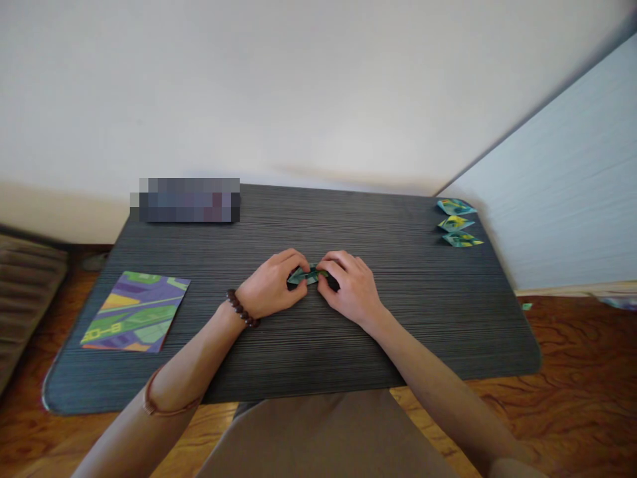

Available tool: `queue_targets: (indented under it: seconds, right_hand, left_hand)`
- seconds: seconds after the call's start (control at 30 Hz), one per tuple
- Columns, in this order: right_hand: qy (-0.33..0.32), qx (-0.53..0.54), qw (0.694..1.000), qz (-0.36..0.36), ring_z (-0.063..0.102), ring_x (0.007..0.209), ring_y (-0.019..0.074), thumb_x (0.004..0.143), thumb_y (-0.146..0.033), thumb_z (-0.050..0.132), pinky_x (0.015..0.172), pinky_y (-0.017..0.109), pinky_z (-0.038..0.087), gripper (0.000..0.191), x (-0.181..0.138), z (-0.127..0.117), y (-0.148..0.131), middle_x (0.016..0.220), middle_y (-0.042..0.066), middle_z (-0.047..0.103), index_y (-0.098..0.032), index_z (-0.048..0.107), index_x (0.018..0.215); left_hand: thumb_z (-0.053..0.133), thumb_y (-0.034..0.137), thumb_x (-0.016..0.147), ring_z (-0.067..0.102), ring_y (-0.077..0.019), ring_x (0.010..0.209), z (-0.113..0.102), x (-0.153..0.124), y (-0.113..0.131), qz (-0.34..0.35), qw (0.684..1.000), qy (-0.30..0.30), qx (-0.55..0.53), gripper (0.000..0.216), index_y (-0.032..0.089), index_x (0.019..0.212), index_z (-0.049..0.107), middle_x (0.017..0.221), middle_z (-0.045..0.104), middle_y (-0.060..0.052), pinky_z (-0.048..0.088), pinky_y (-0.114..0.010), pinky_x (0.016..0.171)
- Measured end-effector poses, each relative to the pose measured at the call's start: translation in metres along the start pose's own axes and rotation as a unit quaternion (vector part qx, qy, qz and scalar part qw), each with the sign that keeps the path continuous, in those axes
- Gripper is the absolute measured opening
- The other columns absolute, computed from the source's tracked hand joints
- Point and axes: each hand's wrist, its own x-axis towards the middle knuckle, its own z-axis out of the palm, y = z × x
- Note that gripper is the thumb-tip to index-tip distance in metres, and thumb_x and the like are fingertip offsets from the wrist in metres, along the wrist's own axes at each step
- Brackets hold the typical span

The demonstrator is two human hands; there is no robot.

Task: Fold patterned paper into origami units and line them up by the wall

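Note:
Between my two hands, over the middle of the dark table (398, 332), is a small folded paper piece (304, 275) in green and teal. My left hand (273, 282) pinches its left part between thumb and fingers. From the other side, my right hand (351, 285) grips the right end with thumb and forefinger. My fingertips cover some of the paper, so its full shape is hidden. Three folded paper pieces in similar teal and yellow, a back one (456, 207), a middle one (456, 224) and a front one (462, 239), lie at the table's far right corner.
Patterned purple and green paper sheets (137, 312) lie flat at the table's left. At the back left is a blurred-out dark object (189, 201). A white wall (318, 93) runs behind the table, and a pale panel (572, 166) stands to the right.

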Motion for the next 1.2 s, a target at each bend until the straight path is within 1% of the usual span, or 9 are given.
queue_targets:
  seconds: [0.13,0.33,0.53,0.67,0.77,0.87,1.03,1.2]
  right_hand:
    - [0.004,-0.026,1.000,0.007,0.056,0.085,0.0175,0.083,-0.019,0.050,0.075,0.032,0.038,0.012,0.001,0.001,-0.004,0.098,0.004,0.062,-0.019,0.061,0.088]
    - [0.011,-0.024,1.000,0.014,0.056,0.083,0.0180,0.082,-0.019,0.049,0.075,0.033,0.036,0.012,0.001,0.001,-0.004,0.094,0.004,0.063,-0.018,0.060,0.085]
    - [-0.001,-0.017,0.999,0.030,0.055,0.085,0.0200,0.082,-0.021,0.050,0.076,0.035,0.036,0.013,0.002,0.001,-0.005,0.095,0.006,0.062,-0.020,0.061,0.090]
    - [-0.002,-0.017,0.999,0.045,0.054,0.085,0.0205,0.080,-0.021,0.052,0.076,0.035,0.036,0.012,0.003,0.001,-0.007,0.093,0.006,0.061,-0.020,0.060,0.090]
    - [0.006,-0.023,0.999,0.049,0.054,0.085,0.0211,0.080,-0.020,0.052,0.077,0.036,0.036,0.011,0.003,0.001,-0.007,0.093,0.006,0.060,-0.020,0.060,0.088]
    - [0.009,-0.028,0.998,0.051,0.053,0.086,0.0213,0.081,-0.022,0.051,0.077,0.036,0.036,0.012,0.003,0.000,-0.008,0.095,0.007,0.059,-0.020,0.061,0.089]
    - [-0.009,-0.022,0.998,0.055,0.052,0.086,0.0207,0.081,-0.021,0.052,0.076,0.035,0.037,0.010,0.005,0.001,-0.006,0.093,0.006,0.058,-0.020,0.059,0.086]
    - [-0.020,0.004,0.998,0.053,0.052,0.084,0.0200,0.080,-0.020,0.052,0.075,0.034,0.037,0.009,0.006,0.004,-0.003,0.090,0.005,0.057,-0.020,0.059,0.086]
  left_hand:
    - [0.051,0.015,0.078,0.056,-0.0169,0.086,0.000,0.001,0.004,-0.006,1.000,0.006,0.015,0.013,0.017,0.090,0.054,0.093,0.057,-0.005,0.048,-0.032,0.083]
    - [0.050,0.014,0.077,0.056,-0.0192,0.088,0.003,0.002,0.012,-0.024,0.996,0.026,0.083,0.015,0.018,0.090,0.055,0.093,0.056,-0.006,0.048,-0.034,0.083]
    - [0.049,0.009,0.076,0.055,-0.0194,0.086,0.013,0.002,0.014,-0.053,0.989,0.060,0.126,0.015,0.018,0.087,0.055,0.089,0.056,-0.006,0.049,-0.034,0.081]
    - [0.050,0.014,0.080,0.055,-0.0188,0.085,0.016,0.001,0.015,-0.069,0.984,0.079,0.142,0.010,0.018,0.087,0.056,0.092,0.055,-0.006,0.050,-0.032,0.078]
    - [0.050,0.016,0.081,0.055,-0.0188,0.086,0.016,0.001,0.015,-0.072,0.984,0.077,0.143,0.009,0.017,0.087,0.057,0.093,0.056,-0.007,0.050,-0.032,0.079]
    - [0.049,0.016,0.082,0.055,-0.0185,0.087,0.015,0.001,0.015,-0.061,0.987,0.075,0.131,0.009,0.016,0.085,0.058,0.091,0.056,-0.007,0.049,-0.032,0.082]
    - [0.051,0.016,0.081,0.055,-0.0193,0.087,0.017,0.002,0.014,-0.049,0.988,0.081,0.124,0.009,0.017,0.085,0.058,0.091,0.057,-0.007,0.049,-0.034,0.082]
    - [0.051,0.016,0.080,0.055,-0.0200,0.087,0.017,0.002,0.014,-0.048,0.987,0.071,0.134,0.010,0.018,0.086,0.059,0.092,0.057,-0.006,0.048,-0.036,0.082]
